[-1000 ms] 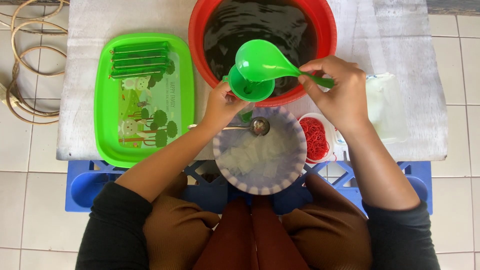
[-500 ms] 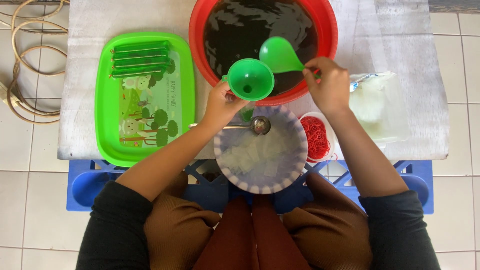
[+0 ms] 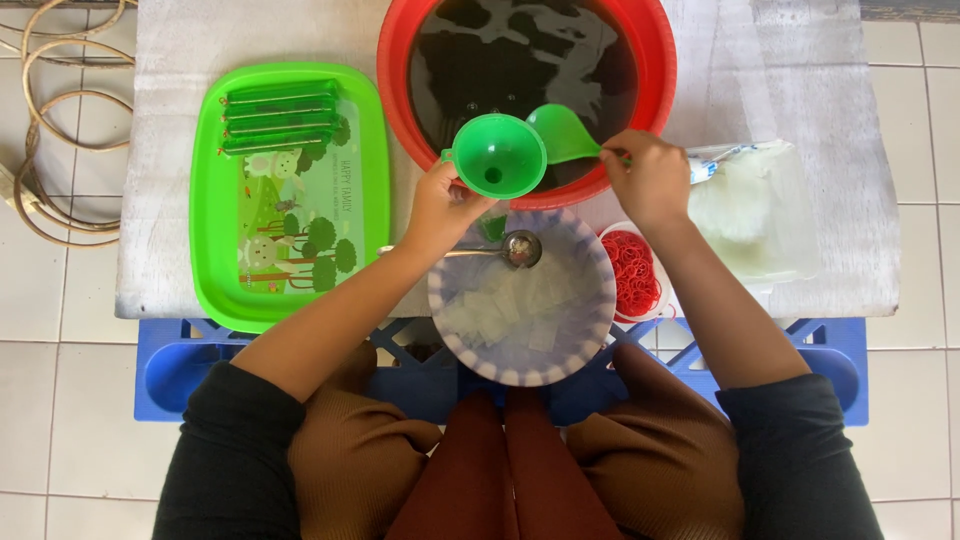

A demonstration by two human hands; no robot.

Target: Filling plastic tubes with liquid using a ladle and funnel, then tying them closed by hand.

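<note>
Head view, looking straight down: my left hand (image 3: 440,205) grips a green funnel (image 3: 497,155) by its rim handle, fingers closed around it, and holds it at the near edge of the red basin (image 3: 660,90), over the dark liquid (image 3: 520,50). My right hand (image 3: 650,180) is closed on the handle of a green ladle (image 3: 562,132); its bowl sits just beside the funnel, over the same liquid. I cannot tell whether the ladle is loaded.

Below the funnel stands a striped-rim bowl (image 3: 523,375) of pale translucent pieces with a metal spoon (image 3: 518,248) lying across it. A small dish of red rubber bands (image 3: 632,272) sits right of the bowl, near clear plastic bags (image 3: 750,205). A green tray (image 3: 215,200) holding filled green tubes (image 3: 282,117) lies well to the left.

Risks as I judge them: funnel spout is hidden, so a tilted pour could run dark liquid into the pale bowl or onto the cloth-covered table (image 3: 810,60); an overfilled ladle would slop over the funnel rim; my left grip is one-sided, so the funnel may tip
</note>
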